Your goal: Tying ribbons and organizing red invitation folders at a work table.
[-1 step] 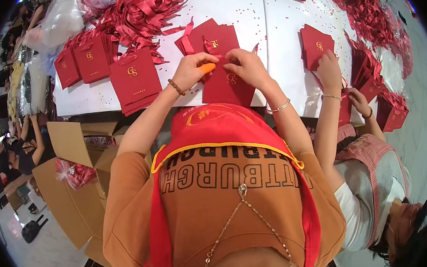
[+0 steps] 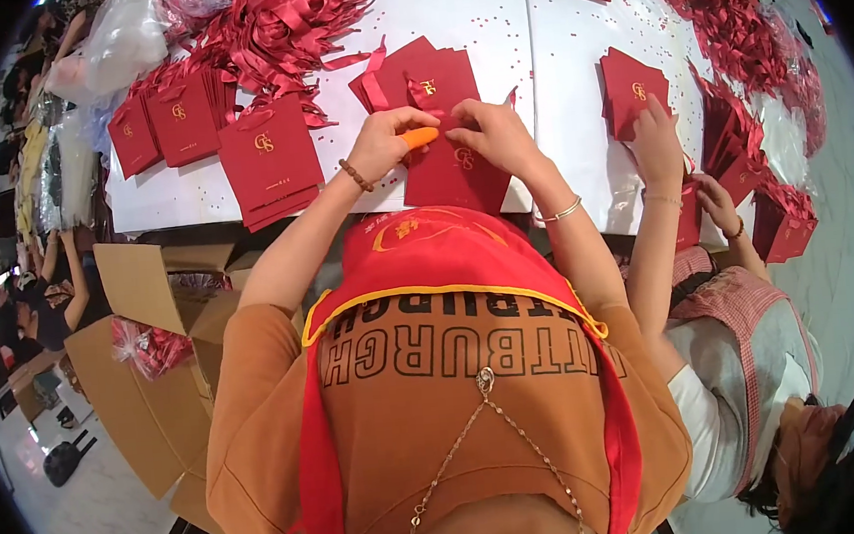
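Note:
A red paper gift bag (image 2: 456,182) with gold print lies flat before me at the table's front edge. Both my hands meet over its top edge, where a red ribbon (image 2: 443,123) shows. My left hand (image 2: 385,148), with an orange cover on one finger, is closed in a pinch on the ribbon. From the other side my right hand (image 2: 497,136) pinches it too, thumb and fingers close together. The fingertips partly hide the ribbon's ends. Just beyond my hands rests a fanned stack of similar red bags (image 2: 442,70).
Left of my hands sit more red bags (image 2: 267,151), with heaped red ribbons (image 2: 278,28) behind. An open cardboard box (image 2: 136,390) stands at lower left. On my right a co-worker's hand (image 2: 656,143) reaches over another bag stack (image 2: 628,80) on the white table (image 2: 578,145).
My left hand has shifted very slightly to the right, with the ribbon still pinched. The co-worker's nearer hand has lifted its fingers a little. The bags stay in place.

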Tool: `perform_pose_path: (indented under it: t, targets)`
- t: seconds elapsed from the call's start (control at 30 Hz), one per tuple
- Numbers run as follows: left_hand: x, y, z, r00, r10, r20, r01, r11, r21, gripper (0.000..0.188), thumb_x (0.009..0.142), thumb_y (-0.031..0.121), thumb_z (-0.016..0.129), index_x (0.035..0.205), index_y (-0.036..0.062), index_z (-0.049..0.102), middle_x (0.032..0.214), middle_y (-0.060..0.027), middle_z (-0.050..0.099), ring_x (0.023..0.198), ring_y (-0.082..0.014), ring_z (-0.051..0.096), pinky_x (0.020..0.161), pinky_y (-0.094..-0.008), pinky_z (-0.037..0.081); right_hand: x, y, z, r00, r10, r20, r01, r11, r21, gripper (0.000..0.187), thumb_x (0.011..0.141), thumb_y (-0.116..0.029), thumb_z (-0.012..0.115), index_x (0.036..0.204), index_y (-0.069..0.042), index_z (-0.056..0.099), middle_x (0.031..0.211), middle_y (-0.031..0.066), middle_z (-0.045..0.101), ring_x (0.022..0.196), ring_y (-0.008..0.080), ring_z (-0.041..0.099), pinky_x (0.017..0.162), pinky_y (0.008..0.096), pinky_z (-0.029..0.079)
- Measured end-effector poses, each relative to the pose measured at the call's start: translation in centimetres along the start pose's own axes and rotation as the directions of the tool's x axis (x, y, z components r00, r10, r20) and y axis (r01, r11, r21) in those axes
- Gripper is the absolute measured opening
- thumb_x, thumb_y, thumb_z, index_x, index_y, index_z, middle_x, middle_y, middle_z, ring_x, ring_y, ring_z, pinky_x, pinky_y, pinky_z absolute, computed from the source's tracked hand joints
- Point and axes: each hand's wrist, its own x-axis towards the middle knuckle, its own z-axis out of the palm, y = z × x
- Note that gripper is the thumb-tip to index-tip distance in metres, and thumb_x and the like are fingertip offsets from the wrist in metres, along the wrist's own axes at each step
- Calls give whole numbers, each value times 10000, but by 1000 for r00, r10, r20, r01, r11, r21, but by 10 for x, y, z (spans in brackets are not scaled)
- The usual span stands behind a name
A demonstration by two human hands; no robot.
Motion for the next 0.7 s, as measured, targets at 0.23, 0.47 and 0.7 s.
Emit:
perform_pose_path:
  t: [0.23, 0.47, 0.7]
  targets:
    - [8, -15, 16, 982, 13, -186, 10, 993, 122, 89, 832, 47, 566, 894, -2, 608, 756, -48, 638, 628, -90, 601, 539, -205, 456, 8, 7, -2, 983, 151, 108, -151, 988, -9, 296, 751, -237, 637, 991, -64, 622, 891, 136, 644, 818, 282, 613, 710, 356, 467]
    - [8, -12, 31, 960, 149, -236, -56, 931, 361, 104, 788, 54, 575, 869, 9, 621, 733, -143, 648, 618, -204, 645, 565, -299, 493, 7, 7, -1, 974, 169, 150, -166, 986, -33, 363, 751, -244, 631, 1083, -100, 602, 986, 132, 631, 921, 281, 592, 778, 366, 454]
    - [13, -14, 34, 895, 408, -183, -178, 701, 691, 92, 762, 70, 572, 827, 14, 604, 674, -144, 621, 589, -257, 609, 539, -343, 469, 2, 8, 3, 988, 133, 76, -127, 989, -78, 349, 758, -232, 619, 1093, -137, 600, 998, 112, 632, 931, 287, 590, 784, 373, 458]
